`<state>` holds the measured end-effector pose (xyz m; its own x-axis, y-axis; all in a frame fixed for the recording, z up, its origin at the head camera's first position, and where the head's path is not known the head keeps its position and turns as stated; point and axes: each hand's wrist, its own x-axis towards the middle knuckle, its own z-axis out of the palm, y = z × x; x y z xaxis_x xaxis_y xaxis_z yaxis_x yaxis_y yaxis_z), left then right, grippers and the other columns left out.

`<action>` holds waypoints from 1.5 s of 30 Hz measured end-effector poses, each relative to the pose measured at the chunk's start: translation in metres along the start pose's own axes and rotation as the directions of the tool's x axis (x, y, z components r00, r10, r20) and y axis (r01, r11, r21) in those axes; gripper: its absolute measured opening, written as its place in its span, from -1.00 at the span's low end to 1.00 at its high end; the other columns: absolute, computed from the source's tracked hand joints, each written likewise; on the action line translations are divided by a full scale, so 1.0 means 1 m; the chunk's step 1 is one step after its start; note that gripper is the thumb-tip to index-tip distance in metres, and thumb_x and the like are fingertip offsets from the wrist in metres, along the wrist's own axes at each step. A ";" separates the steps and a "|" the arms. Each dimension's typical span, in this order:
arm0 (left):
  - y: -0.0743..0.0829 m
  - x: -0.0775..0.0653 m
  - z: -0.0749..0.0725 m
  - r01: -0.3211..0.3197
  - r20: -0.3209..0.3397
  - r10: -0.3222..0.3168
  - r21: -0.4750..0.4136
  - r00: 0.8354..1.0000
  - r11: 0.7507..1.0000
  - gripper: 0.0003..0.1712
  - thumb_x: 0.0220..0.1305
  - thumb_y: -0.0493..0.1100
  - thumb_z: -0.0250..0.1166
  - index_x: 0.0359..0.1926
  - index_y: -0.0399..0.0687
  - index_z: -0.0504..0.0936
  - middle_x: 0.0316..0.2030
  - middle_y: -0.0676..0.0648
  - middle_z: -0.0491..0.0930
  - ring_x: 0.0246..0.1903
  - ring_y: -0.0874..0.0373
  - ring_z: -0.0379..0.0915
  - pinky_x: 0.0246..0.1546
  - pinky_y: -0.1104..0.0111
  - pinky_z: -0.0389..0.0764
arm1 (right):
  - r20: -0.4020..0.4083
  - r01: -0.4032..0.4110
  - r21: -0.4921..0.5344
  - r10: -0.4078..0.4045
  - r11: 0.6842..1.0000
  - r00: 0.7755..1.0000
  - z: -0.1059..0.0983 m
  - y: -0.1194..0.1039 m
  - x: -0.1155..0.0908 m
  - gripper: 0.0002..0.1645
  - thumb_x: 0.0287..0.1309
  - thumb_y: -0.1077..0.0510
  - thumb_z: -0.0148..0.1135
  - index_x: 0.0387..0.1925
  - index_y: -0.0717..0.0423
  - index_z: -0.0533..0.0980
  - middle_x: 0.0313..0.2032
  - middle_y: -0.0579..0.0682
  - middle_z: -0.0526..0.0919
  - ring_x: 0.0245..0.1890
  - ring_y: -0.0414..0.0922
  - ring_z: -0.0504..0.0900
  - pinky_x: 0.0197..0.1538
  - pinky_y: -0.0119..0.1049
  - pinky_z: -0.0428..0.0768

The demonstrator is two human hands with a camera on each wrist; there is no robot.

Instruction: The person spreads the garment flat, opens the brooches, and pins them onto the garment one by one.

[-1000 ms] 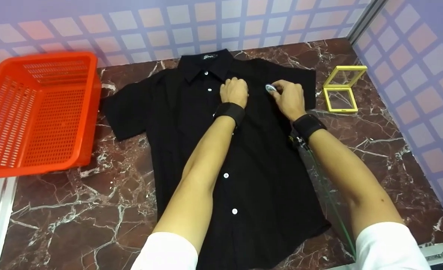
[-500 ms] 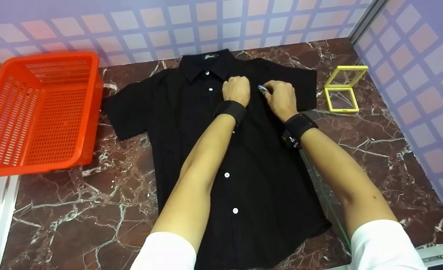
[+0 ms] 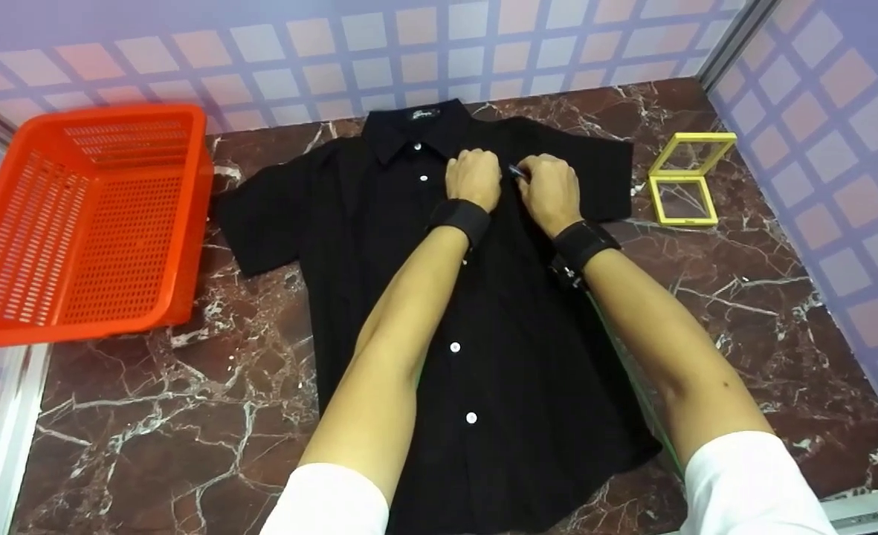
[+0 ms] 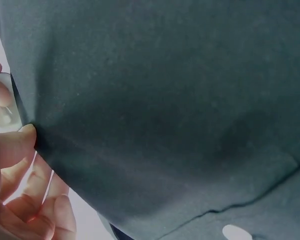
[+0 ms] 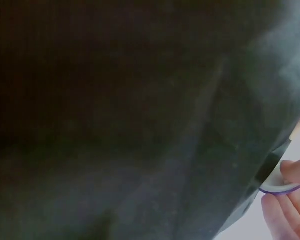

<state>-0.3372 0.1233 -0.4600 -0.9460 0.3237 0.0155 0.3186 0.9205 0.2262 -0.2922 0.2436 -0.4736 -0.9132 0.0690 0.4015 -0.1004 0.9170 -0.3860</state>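
Note:
A black short-sleeved shirt (image 3: 379, 245) with white buttons lies spread out, collar towards the back wall. My left hand (image 3: 474, 178) pinches a raised fold of its chest, and the left wrist view shows thumb and finger at the cloth's edge. My right hand (image 3: 550, 192) holds a small round badge (image 3: 515, 172) between thumb and fingers. In the right wrist view the badge (image 5: 277, 189) has a purple rim and sits right at the shirt's fabric. The left wrist view shows its pale side beside the pinched fold. Both hands are close together over the shirt's upper chest.
An orange-red plastic basket (image 3: 202, 186) stands at the left. On the right lies an open yellow-framed box (image 3: 688, 221) with clear panels. The brown marbled tabletop (image 3: 163, 416) meets tiled-pattern walls at the back and right.
My right hand has moved left with the badge, up close to my left hand. The badge has turned from nearly face-up to edge-on. My left hand stays at the shirt's chest.

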 end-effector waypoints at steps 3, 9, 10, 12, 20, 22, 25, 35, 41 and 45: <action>0.001 -0.002 0.001 -0.001 0.002 0.001 0.001 1.000 1.000 -0.81 0.28 -0.11 0.12 -0.24 0.09 0.67 -0.15 0.01 0.58 -0.07 0.05 0.43 -0.06 0.20 0.38 | 0.012 -0.005 -0.008 0.005 1.000 1.000 0.002 -0.001 0.000 -0.86 0.01 0.24 0.29 -0.32 0.13 0.65 -0.32 0.10 0.67 -0.28 0.12 0.62 -0.19 -0.01 0.54; 0.001 -0.003 0.001 -0.003 -0.003 0.003 0.007 1.000 1.000 -0.79 0.30 -0.12 0.08 -0.26 0.09 0.67 -0.16 0.01 0.58 -0.08 0.06 0.43 -0.06 0.20 0.39 | 0.029 -0.007 -0.030 0.008 1.000 1.000 0.004 -0.004 0.001 -0.84 0.01 0.26 0.28 -0.30 0.14 0.64 -0.31 0.11 0.66 -0.26 0.13 0.62 -0.19 0.00 0.54; 0.001 -0.003 0.001 -0.002 -0.003 0.002 0.008 1.000 1.000 -0.78 0.31 -0.12 0.07 -0.25 0.08 0.67 -0.15 0.01 0.58 -0.07 0.06 0.43 -0.06 0.20 0.39 | 0.029 -0.007 -0.033 0.008 0.999 1.000 0.004 -0.005 0.001 -0.84 0.01 0.26 0.27 -0.29 0.15 0.64 -0.31 0.11 0.66 -0.26 0.13 0.62 -0.18 0.00 0.54; 0.002 -0.003 0.000 -0.001 0.000 0.001 0.010 1.000 1.000 -0.77 0.31 -0.13 0.07 -0.21 0.07 0.67 -0.15 0.01 0.58 -0.06 0.06 0.42 -0.05 0.20 0.38 | 0.032 -0.007 -0.040 0.008 0.999 0.999 0.004 -0.006 0.001 -0.83 0.01 0.26 0.27 -0.28 0.15 0.64 -0.31 0.11 0.66 -0.26 0.13 0.62 -0.18 0.00 0.54; 0.002 -0.006 0.003 -0.022 -0.023 0.023 0.054 0.999 0.998 -0.72 0.32 -0.17 0.02 -0.13 0.05 0.67 -0.14 0.01 0.59 -0.07 0.06 0.44 -0.07 0.20 0.40 | 0.030 -0.008 -0.053 0.009 0.999 1.000 0.007 -0.007 0.001 -0.84 0.00 0.25 0.26 -0.32 0.17 0.64 -0.32 0.13 0.66 -0.27 0.16 0.61 -0.19 0.04 0.53; 0.002 -0.006 0.004 -0.031 -0.031 0.034 0.066 0.999 0.997 -0.71 0.33 -0.18 0.01 -0.12 0.04 0.66 -0.15 0.00 0.59 -0.07 0.07 0.45 -0.08 0.20 0.40 | 0.031 -0.017 -0.054 0.019 0.998 0.999 0.008 -0.007 0.000 -0.84 0.00 0.24 0.25 -0.31 0.17 0.64 -0.32 0.14 0.66 -0.27 0.17 0.61 -0.19 0.05 0.53; 0.002 -0.008 0.004 -0.039 -0.048 0.042 0.071 0.998 0.997 -0.71 0.33 -0.17 0.01 -0.12 0.03 0.66 -0.16 -0.01 0.60 -0.09 0.06 0.46 -0.10 0.19 0.40 | 0.032 -0.035 -0.054 0.036 0.998 0.999 0.008 -0.007 0.000 -0.83 0.01 0.23 0.25 -0.31 0.18 0.63 -0.32 0.16 0.65 -0.27 0.19 0.61 -0.21 0.06 0.52; 0.003 -0.011 0.007 -0.031 -0.072 0.037 0.072 0.997 0.997 -0.71 0.33 -0.13 0.01 -0.13 0.03 0.67 -0.17 0.00 0.61 -0.10 0.07 0.47 -0.11 0.19 0.39 | 0.044 -0.076 -0.044 0.078 0.996 0.996 0.009 -0.009 0.002 -0.81 -0.01 0.21 0.25 -0.30 0.19 0.61 -0.31 0.17 0.65 -0.27 0.19 0.61 -0.23 0.05 0.53; 0.004 -0.012 0.008 -0.016 -0.075 0.020 0.047 0.997 0.999 -0.71 0.33 -0.14 0.00 -0.14 0.05 0.67 -0.16 0.01 0.60 -0.09 0.08 0.46 -0.11 0.20 0.38 | 0.048 -0.100 -0.010 0.101 0.995 0.994 0.009 -0.010 0.003 -0.80 -0.03 0.25 0.24 -0.29 0.23 0.60 -0.31 0.19 0.65 -0.26 0.20 0.61 -0.20 0.04 0.53; 0.004 -0.013 0.008 -0.007 -0.080 0.008 0.015 0.997 1.000 -0.70 0.33 -0.15 -0.01 -0.17 0.04 0.68 -0.17 0.01 0.60 -0.11 0.09 0.47 -0.13 0.21 0.39 | 0.040 -0.118 0.019 0.118 0.993 0.992 0.010 -0.009 0.004 -0.80 -0.04 0.28 0.22 -0.30 0.24 0.60 -0.31 0.17 0.66 -0.26 0.17 0.61 -0.18 0.01 0.53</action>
<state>-0.3236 0.1246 -0.4674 -0.9452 0.3124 0.0947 0.3258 0.9215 0.2113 -0.2993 0.2316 -0.4767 -0.9338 0.1606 0.3198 0.0009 0.8947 -0.4467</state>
